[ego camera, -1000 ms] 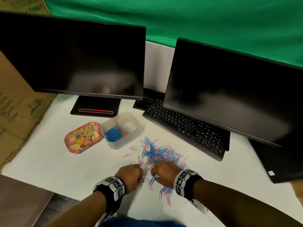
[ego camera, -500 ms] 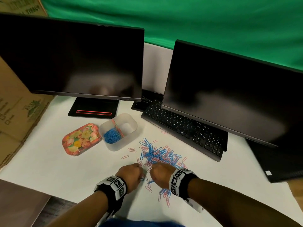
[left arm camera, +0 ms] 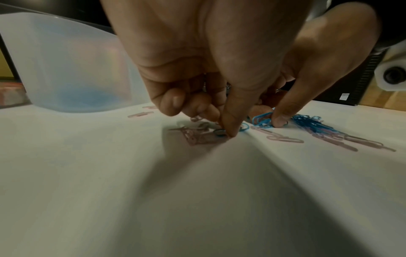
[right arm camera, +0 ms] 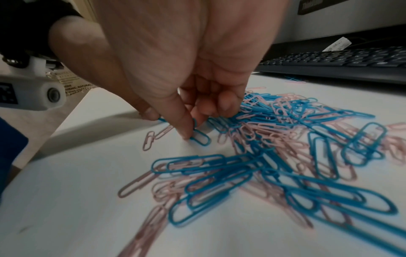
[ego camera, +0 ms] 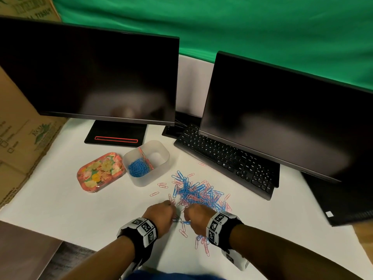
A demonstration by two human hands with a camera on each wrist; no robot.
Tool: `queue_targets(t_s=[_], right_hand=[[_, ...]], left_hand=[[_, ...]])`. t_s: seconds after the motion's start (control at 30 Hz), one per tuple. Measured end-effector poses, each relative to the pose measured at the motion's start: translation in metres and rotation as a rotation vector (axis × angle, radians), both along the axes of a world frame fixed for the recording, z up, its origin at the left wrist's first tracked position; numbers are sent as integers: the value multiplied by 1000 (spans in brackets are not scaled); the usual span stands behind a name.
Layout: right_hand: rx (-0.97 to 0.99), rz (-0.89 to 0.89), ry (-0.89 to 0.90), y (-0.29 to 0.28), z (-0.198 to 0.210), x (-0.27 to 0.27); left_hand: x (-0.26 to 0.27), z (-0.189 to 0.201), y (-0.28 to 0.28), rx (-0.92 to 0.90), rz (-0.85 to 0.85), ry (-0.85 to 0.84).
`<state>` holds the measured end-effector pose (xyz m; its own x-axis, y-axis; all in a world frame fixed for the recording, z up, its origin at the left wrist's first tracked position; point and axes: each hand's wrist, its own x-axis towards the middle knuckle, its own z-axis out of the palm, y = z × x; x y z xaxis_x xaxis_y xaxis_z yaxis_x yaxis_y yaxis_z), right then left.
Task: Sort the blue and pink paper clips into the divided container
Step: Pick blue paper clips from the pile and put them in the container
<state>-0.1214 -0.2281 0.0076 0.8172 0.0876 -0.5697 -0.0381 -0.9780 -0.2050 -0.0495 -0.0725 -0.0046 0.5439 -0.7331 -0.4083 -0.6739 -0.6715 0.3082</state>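
A heap of blue and pink paper clips (ego camera: 198, 194) lies on the white table. Behind it to the left stands the translucent divided container (ego camera: 159, 162); its left compartment holds blue clips (ego camera: 138, 168). Both hands work side by side at the heap's near edge. My left hand (ego camera: 173, 216) has curled fingers, and its thumb (left arm camera: 228, 132) pins a clip to the table, colour unclear. My right hand (ego camera: 185, 216) pinches a blue clip (right arm camera: 201, 139) between thumb (right arm camera: 184, 132) and forefinger, the other fingers curled over the heap.
A floral tin (ego camera: 101, 171) sits left of the container. Two dark monitors stand behind, with a black keyboard (ego camera: 226, 160) under the right one. A cardboard box (ego camera: 20, 128) flanks the left side. The table's front edge runs just below my wrists.
My right hand has edged left, closer to the left hand. Both stay low at the heap's near edge, and the container is unmoved.
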Motion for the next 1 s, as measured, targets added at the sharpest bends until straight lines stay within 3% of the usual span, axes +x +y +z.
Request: queue_targets(t_s=[0.27,0.4,0.53,0.73,0.8,1.0], right_hand=[[-23,-62,24,-1,1,-3],[53,-189,-22,-10,9,3],[231,-391,-82,-14,24,22],[607,-730,-90,6,61,86],[730,-700,-53,15,72,110],[743,-679,-126,45,91,167]], left_hand=[[-2,3,1,21,12,-26],[1,10,6,-137,98,48],[14,21,13,-441,365,272],[56,50,21,-824,901,390],[73,59,27,-846,1001,366],[118,56,44,-717,1151,365]])
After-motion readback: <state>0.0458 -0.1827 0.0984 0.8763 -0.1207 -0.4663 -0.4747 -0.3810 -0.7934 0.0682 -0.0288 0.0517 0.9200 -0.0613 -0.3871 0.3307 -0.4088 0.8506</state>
